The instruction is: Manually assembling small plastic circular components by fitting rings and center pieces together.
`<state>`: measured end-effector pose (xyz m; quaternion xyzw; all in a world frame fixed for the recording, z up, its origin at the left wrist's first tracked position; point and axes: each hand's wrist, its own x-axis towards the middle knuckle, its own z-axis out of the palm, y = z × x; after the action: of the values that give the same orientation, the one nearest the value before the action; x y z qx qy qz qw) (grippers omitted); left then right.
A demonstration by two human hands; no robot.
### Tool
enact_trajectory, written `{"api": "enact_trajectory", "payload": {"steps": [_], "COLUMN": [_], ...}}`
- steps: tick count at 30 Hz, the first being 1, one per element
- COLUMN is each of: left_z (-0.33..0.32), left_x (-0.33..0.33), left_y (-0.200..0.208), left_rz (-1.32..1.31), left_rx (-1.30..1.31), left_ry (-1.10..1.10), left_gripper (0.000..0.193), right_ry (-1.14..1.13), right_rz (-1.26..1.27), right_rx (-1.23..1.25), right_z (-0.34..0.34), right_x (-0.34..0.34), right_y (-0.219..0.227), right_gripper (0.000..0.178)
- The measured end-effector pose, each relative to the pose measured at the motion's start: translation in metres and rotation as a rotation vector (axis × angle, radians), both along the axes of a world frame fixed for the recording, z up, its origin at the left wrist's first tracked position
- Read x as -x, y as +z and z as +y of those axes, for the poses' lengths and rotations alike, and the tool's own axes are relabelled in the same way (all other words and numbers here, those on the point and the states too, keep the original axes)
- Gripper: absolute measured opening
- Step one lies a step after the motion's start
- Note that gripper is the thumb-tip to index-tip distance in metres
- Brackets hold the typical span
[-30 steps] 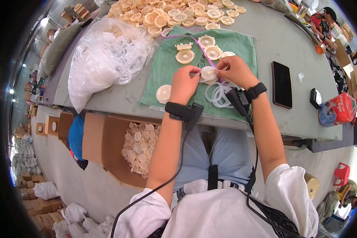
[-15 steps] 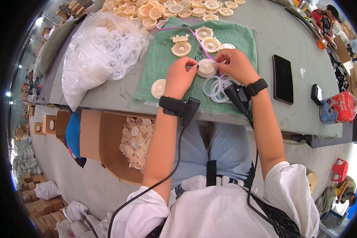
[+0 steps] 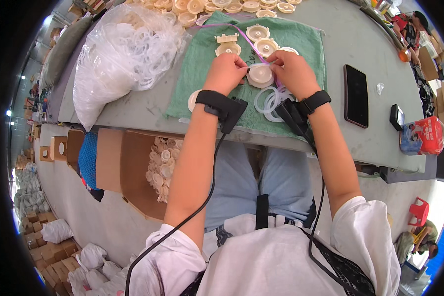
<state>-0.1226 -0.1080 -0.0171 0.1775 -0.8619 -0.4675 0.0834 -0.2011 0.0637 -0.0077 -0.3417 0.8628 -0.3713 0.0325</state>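
Note:
Both hands work at a round cream plastic cap [image 3: 260, 74] just above a green cloth. My left hand [image 3: 224, 74] pinches its left rim with thumb and forefinger. On the opposite rim, the fingers of my right hand [image 3: 297, 74] are closed. The cap's broad round face is turned up; its underside is hidden. Below my right hand lie several translucent white rings [image 3: 267, 104]. Beyond my hands sit other cream caps [image 3: 267, 48] and one with a toothed cream piece [image 3: 227, 38] behind it. A pale disc [image 3: 194, 101] is partly hidden by my left wrist.
The green cloth [image 3: 190, 81] lies on a grey table [image 3: 325, 140]. A clear bag of rings [image 3: 118, 64] stands left, a heap of cream caps [image 3: 195, 6] behind. To the right are a phone [image 3: 355, 96], a small black device [image 3: 396, 117] and a red-labelled jar [image 3: 425, 135]. A carton [image 3: 140, 197] holds more parts.
The view has shifted slightly, so the table sits higher in it. The cap shows more of its round face than before. Both hands stay on its rim.

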Motion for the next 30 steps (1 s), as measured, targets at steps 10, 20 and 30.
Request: {"api": "enact_trajectory", "payload": {"steps": [10, 20, 30], "left_z": [0.001, 0.056, 0.16], "left_x": [0.01, -0.06, -0.162], "left_y": [-0.002, 0.083, 0.164], "left_rz": [-0.108, 0.477, 0.835], "left_rx": [0.205, -0.396, -0.977], "left_ry": [0.001, -0.093, -0.692], "left_gripper": [0.024, 0.023, 0.031], "right_ry": [-0.056, -0.025, 0.003], "right_rz": [0.05, -0.168, -0.08], "right_rx": [-0.1, 0.158, 0.132], "right_z": [-0.008, 0.005, 0.0], "right_x": [0.007, 0.022, 0.029], "right_y": [0.004, -0.006, -0.016], "right_gripper": [0.011, 0.016, 0.018]}}
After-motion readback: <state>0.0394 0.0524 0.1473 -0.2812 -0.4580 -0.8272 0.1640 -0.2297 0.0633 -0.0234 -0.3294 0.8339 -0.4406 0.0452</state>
